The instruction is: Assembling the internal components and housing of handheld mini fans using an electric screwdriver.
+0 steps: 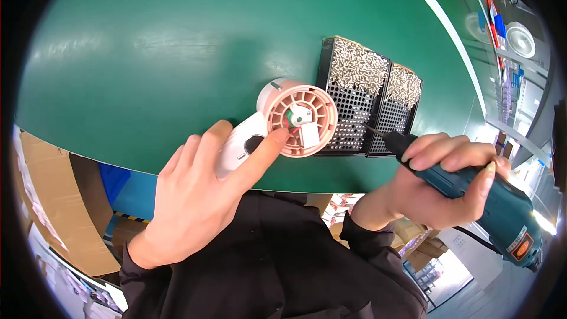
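Observation:
My left hand point(201, 195) rests on a white plastic housing point(239, 147), its thumb stretched out to the rim of a round pink ribbed part point(302, 119) with a green and white piece at its centre. That pink part stands tilted on the green table point(147, 53). My right hand point(449, 180) grips a teal electric screwdriver point(496, 212). Its thin bit point(375, 132) points left at the lower edge of two black perforated trays point(354, 115).
Both black trays hold several small silver screws point(357, 65) heaped at their far ends. A white line point(440, 20) runs along the table's right side. Brown cardboard boxes point(53, 201) stand on the floor at the lower left. Shelves with objects sit at the far right.

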The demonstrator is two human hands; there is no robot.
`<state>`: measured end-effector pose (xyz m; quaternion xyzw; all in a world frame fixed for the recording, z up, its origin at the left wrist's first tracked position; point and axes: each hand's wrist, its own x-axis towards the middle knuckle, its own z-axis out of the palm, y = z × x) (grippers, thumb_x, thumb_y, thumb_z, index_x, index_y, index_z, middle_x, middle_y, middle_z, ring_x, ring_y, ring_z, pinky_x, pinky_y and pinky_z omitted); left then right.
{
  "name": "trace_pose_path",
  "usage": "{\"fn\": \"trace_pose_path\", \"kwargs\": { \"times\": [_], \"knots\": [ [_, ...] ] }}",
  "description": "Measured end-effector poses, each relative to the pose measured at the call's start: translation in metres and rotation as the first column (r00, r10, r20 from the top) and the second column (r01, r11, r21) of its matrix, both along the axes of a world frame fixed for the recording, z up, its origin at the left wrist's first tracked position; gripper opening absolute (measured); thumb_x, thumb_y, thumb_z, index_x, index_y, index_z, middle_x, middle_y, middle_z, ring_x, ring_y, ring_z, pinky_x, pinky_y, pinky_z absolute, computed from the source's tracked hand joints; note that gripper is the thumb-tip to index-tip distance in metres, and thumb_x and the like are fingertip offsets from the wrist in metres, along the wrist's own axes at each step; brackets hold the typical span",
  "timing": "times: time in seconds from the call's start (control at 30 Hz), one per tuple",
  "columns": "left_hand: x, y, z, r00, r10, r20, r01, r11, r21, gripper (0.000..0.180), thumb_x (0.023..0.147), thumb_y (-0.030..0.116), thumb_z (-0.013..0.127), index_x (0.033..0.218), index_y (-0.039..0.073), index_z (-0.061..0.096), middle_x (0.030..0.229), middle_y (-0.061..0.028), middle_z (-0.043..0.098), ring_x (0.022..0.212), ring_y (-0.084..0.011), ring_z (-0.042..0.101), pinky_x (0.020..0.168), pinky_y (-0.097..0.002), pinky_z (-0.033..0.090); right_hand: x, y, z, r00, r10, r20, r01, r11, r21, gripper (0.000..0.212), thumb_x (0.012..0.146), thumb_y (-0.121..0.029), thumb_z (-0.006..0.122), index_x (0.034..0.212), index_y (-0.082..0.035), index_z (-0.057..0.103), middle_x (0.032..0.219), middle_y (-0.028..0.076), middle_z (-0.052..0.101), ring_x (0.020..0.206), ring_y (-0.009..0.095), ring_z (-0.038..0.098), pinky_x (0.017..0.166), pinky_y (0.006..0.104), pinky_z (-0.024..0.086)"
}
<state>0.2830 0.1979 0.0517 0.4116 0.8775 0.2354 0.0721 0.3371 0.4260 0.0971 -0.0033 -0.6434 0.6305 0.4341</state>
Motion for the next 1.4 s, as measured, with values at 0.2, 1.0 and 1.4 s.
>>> {"fn": "trace_pose_path", "kwargs": {
  "times": [0.2,1.0,1.4],
  "knots": [
    [-0.001,0.001,0.006,0.998,0.018,0.053,-0.017,1.0,-0.003,0.059,0.069,0.005,0.063,0.124,0.024,0.058,0.1,-0.0112,0.048,0.069,-0.0218,0.049,0.061,-0.0319,0.046,-0.004,-0.006,-0.005,0.996,-0.062,0.058,0.063,0.998,-0.012,0.023,0.091,-0.015,0.039,0.109,-0.004,0.032,0.064,0.016,0.045,0.035,0.025,0.045,0.033,0.0405,0.045],
    [-0.004,-0.02,0.001,0.995,-0.072,0.065,0.065,0.993,0.098,0.061,0.065,0.001,0.062,0.121,0.025,0.06,0.1,-0.0106,0.051,0.069,-0.0223,0.05,0.061,-0.0314,0.045,-0.018,-0.051,0.029,0.968,0.21,-0.138,-0.198,0.976,0.093,0.031,0.086,-0.026,0.049,0.098,0.002,0.044,0.071,0.008,0.042,0.04,0.015,0.037,0.034,0.029,0.032],
    [-0.004,-0.02,0.002,0.996,-0.046,0.075,0.038,0.995,0.094,0.052,0.068,0.008,0.06,0.116,0.027,0.063,0.1,-0.0112,0.053,0.069,-0.0204,0.051,0.06,-0.0293,0.045,-0.035,-0.072,0.034,0.944,0.329,0.021,-0.33,0.943,0.047,0.032,0.087,-0.026,0.047,0.102,0.002,0.042,0.071,0.007,0.04,0.038,0.015,0.035,0.032,0.0295,0.032]
  ]
}}
